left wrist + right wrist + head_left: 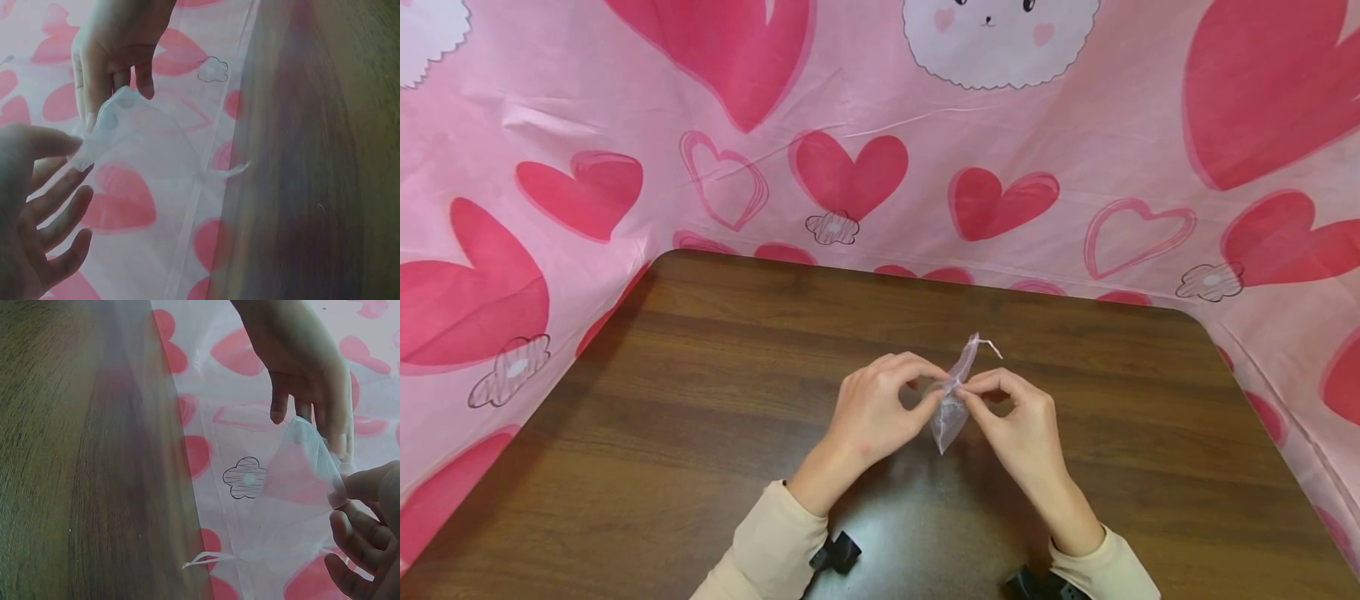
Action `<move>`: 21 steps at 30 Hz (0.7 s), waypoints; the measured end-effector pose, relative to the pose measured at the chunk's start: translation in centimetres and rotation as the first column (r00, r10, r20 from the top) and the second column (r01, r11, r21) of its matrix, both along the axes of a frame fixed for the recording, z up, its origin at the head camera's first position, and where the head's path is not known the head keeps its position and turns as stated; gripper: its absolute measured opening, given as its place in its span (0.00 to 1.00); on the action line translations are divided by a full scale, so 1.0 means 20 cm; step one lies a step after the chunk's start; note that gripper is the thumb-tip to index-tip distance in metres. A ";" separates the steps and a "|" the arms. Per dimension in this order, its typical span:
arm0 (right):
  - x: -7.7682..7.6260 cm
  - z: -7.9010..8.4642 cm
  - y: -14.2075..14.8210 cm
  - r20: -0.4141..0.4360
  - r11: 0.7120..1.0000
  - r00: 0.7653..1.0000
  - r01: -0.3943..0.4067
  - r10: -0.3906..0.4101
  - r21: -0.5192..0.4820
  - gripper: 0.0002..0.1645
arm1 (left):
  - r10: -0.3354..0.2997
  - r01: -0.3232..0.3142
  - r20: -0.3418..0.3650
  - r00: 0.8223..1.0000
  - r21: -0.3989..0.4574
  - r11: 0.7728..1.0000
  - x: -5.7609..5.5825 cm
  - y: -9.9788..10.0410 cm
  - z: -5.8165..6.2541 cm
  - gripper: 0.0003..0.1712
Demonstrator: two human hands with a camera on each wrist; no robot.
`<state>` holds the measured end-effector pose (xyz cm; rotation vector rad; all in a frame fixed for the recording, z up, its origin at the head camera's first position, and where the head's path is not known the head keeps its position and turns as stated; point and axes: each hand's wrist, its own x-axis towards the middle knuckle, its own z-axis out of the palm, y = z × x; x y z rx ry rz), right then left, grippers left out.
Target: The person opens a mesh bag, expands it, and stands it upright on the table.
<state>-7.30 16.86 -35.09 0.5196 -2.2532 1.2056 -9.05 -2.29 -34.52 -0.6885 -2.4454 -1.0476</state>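
Sleeves (775,542) lie nearest, above the table (700,400); beyond, the left hand (883,408) and right hand (1015,417) both pinch the bag (950,421) between them. Light, even tension would likely suit such thin mesh. Wrist views show spread lower fingers (69,215) that the head view hides; its string (991,344) trails free.

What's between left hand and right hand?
A sheer bag, pinched at the fingertips by both left hand and right hand; the head view shows it.
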 end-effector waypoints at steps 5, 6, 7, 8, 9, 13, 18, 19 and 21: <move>0.00 0.00 0.00 -0.003 0.999 0.999 -0.038 0.038 -0.015 0.06 | 0.001 -0.001 -0.002 1.000 -0.006 1.000 0.00 0.00 0.00 0.08; 0.00 0.00 -0.01 -0.008 0.999 0.999 -0.041 0.041 -0.016 0.07 | 0.008 -0.008 -0.006 1.000 -0.007 1.000 0.00 0.00 0.00 0.07; 0.00 0.00 -0.01 -0.011 0.999 0.999 -0.041 0.041 -0.016 0.08 | 0.016 -0.016 -0.012 1.000 -0.008 1.000 0.00 0.00 0.00 0.06; 0.00 0.00 -0.01 -0.015 0.999 0.999 -0.040 0.040 -0.017 0.10 | 0.023 -0.023 -0.019 1.000 -0.008 1.000 0.00 0.00 0.00 0.06; 0.00 0.00 -0.02 -0.016 0.999 0.999 -0.038 0.038 -0.016 0.11 | 0.029 -0.029 -0.025 0.999 -0.007 1.000 0.00 0.00 0.00 0.06; 0.00 0.00 -0.02 0.011 1.000 0.999 -0.031 0.031 0.007 0.13 | 0.049 -0.049 -0.047 0.998 0.003 0.999 -0.01 0.00 0.00 0.06; 0.00 -0.02 -0.02 0.059 0.997 0.998 -0.020 0.015 0.079 0.10 | 0.075 -0.075 -0.073 0.994 0.009 0.997 -0.01 0.00 0.00 0.06; 0.00 -0.02 -0.02 0.059 0.996 0.998 -0.013 0.007 0.093 0.09 | 0.082 -0.082 -0.081 0.993 0.006 0.997 -0.01 0.00 0.00 0.06; 0.00 -0.02 -0.02 0.049 0.994 0.999 0.002 -0.008 0.110 0.08 | 0.092 -0.093 -0.090 0.992 -0.007 0.996 -0.01 -0.01 0.00 0.07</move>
